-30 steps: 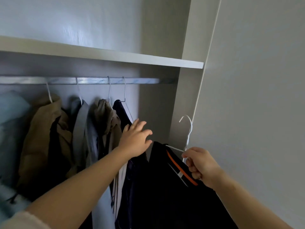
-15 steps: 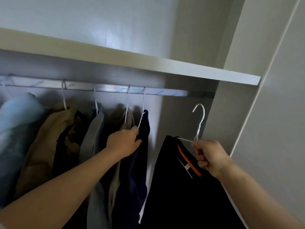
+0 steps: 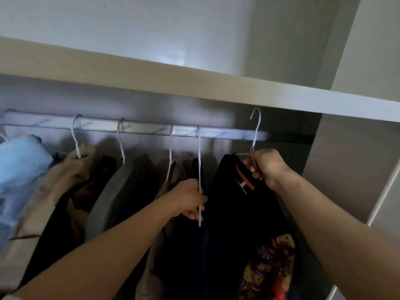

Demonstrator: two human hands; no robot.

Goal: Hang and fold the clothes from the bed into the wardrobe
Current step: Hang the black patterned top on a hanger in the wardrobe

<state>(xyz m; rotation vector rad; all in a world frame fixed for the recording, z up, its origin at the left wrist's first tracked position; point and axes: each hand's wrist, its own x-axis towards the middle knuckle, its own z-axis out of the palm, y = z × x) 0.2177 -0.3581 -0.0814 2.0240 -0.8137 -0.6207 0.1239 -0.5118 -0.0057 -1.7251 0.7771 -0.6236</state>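
Landmark for all positions: silver metal rail [image 3: 142, 128] with printed lettering, running left to right inside the wardrobe.

- Pale board shelf [image 3: 216, 87]: directly above the rail, spanning the full width.
- Hung clothes below the rail, from its left end: light blue garment [image 3: 19, 169], beige jacket [image 3: 65, 182], grey garment [image 3: 112, 191], khaki garment [image 3: 180, 167], dark navy garment [image 3: 190, 256]. Each is on a thin white wire hooked over the rail.
- Black T-shirt [image 3: 229, 213] with orange neck tape [image 3: 244, 180]: below the rail's right end, just right of the navy garment. It is draped on a hanger and carried in the hand, not on the rail. A multicoloured print [image 3: 268, 269] shows low on its front.
- Right hand [image 3: 268, 167]: just under the rail's right end, fingers curled tight round the neck of a white wire hanger [image 3: 257, 128] that bears the T-shirt. The hook crosses in front of the rail and its tip rises above it, open side to the left. Contact between hook and rail: cannot tell.
- Left hand [image 3: 190, 200]: below the rail's middle, fingers curled round the long white wire [image 3: 199, 152] of the navy garment's hanger, which is hooked on the rail. The wire's lower end sticks out beneath the fingers.
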